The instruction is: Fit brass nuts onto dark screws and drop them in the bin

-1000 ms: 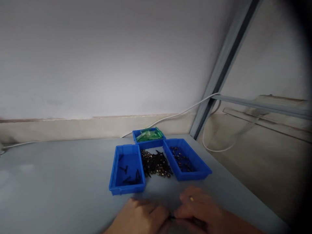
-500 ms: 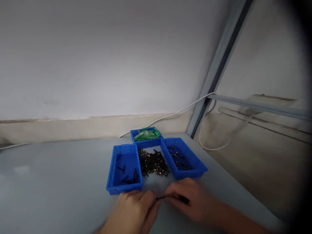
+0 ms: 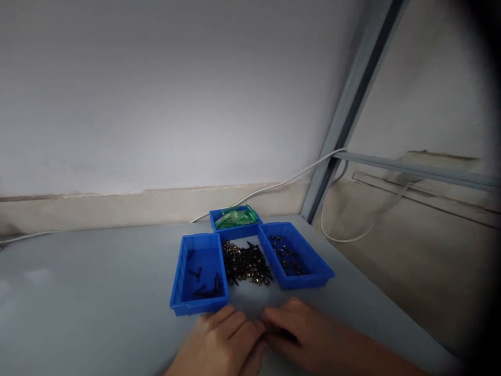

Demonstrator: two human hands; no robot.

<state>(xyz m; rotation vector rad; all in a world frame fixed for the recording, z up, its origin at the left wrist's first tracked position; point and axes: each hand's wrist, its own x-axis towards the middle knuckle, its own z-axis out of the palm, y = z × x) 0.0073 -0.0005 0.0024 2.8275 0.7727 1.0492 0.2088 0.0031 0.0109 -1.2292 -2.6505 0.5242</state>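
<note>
At the near edge, the left hand (image 3: 225, 339) and right hand (image 3: 299, 329) curl towards each other, thumbs and forefingers drawn in, fingertips meeting or nearly so. A dark patch shows inside the right hand's curl; blur and the fingers hide whether it is a part or shadow, so what either hand pinches cannot be told. Under them spreads the grey worktop (image 3: 97, 287).

Just beyond the left hand's knuckles stands the left tray (image 3: 201, 306), blue, with a few black pieces (image 3: 211, 287), mostly towards its near end. Past the right hand, the right tray (image 3: 307, 282) sits at a slant, holding small dark and brassy bits (image 3: 287, 256). Between these trays lies a loose pile (image 3: 248, 263) of dark and brassy parts. Behind it, the back tray (image 3: 238, 230) holds green pieces (image 3: 237, 217). A white cord (image 3: 293, 180) runs along the wall (image 3: 176, 115) to a metal post (image 3: 338, 125).
</note>
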